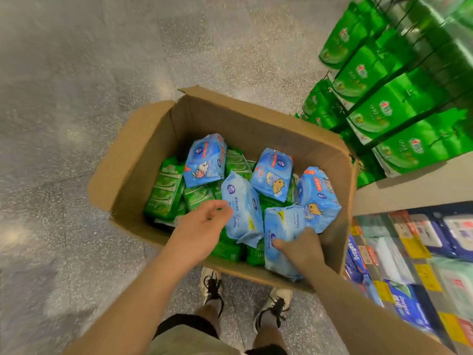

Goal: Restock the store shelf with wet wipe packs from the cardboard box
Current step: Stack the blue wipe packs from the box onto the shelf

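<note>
The right hand (302, 249) grips a pale blue wipe pack (281, 234) at the near edge of the cardboard box (133, 160); the left hand (202, 226) hovers with loose fingers beside another blue pack (242, 208). Green packs (166, 190) lie beneath, on a speckled grey floor (76, 73), beside the shelf (409, 190)

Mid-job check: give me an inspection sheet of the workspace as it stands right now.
Surface: speckled grey floor under the cardboard box.
Job's things: box open, holding five blue wipe packs on top of green packs.
Clutter: nothing seen.
Hands: left hand open, beside a blue pack; right hand grips the nearest blue pack.
Cables: nothing seen.
Surroundings: shelf at right, green packs on hooks above, mixed packs below; shoes by the box.
</note>
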Demonstrator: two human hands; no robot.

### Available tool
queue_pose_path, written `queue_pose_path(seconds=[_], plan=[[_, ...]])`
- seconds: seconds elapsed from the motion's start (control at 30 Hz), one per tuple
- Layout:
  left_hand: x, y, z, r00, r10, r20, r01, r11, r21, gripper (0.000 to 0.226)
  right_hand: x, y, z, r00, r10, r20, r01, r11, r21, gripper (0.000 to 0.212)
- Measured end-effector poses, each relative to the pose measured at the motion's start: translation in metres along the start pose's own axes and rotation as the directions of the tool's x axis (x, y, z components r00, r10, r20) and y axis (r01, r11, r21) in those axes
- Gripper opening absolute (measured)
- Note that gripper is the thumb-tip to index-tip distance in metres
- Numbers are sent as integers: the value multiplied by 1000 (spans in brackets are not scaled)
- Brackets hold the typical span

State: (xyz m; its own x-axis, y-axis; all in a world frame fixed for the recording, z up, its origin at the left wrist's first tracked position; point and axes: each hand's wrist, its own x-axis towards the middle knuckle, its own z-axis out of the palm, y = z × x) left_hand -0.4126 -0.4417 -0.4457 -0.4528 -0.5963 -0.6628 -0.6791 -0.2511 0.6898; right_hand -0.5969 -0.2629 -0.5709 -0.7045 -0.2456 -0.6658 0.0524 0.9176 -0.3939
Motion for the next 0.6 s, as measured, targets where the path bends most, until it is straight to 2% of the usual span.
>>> queue_pose_path(seconds=[0.1, 0.2, 0.23, 0.27, 0.33, 0.37, 0.4, 0.43, 0.5, 0.53, 0.6], plan=[[0, 15, 10, 999, -35, 14, 36, 996, -77, 24, -25, -13, -23, 990, -116, -79, 121, 990, 68, 77], [-1, 40, 29, 996, -27, 88, 38, 991, -130, 20, -53, -20, -60, 967, -216, -135, 244, 937, 250, 50], [-4, 51, 39, 993, -16, 116, 35, 987, -159, 23, -65, -23, -78, 970, -208, -124, 239, 910, 340, 42], [-8, 62, 52, 989, -2, 147, 30, 981, -191, 30, -79, -26, -96, 978, -188, -86, 206, 863, 461, 37], [-20, 84, 85, 972, 18, 233, 48, 961, -274, 65, -105, -28, -130, 980, -195, 25, 119, 690, 714, 39], [-27, 91, 103, 950, 34, 309, 74, 940, -332, 82, -116, -25, -146, 979, -202, 39, 92, 598, 797, 48], [-37, 100, 122, 915, 79, 396, 98, 908, -407, 89, -127, -22, -161, 977, -210, 38, 78, 517, 853, 60], [-47, 107, 141, 869, 138, 474, 127, 866, -484, 87, -139, -18, -178, 978, -206, 27, 69, 448, 892, 69], [-69, 123, 173, 805, 202, 558, 199, 794, -575, 81, -162, -9, -210, 983, -182, 14, 53, 357, 933, 56], [-81, 131, 187, 788, 227, 572, 209, 775, -597, 76, -171, -2, -226, 985, -174, -1, 59, 325, 944, 51], [-101, 145, 214, 758, 296, 581, 188, 754, -629, 62, -182, 22, -258, 983, -169, -75, 127, 323, 938, 60]])
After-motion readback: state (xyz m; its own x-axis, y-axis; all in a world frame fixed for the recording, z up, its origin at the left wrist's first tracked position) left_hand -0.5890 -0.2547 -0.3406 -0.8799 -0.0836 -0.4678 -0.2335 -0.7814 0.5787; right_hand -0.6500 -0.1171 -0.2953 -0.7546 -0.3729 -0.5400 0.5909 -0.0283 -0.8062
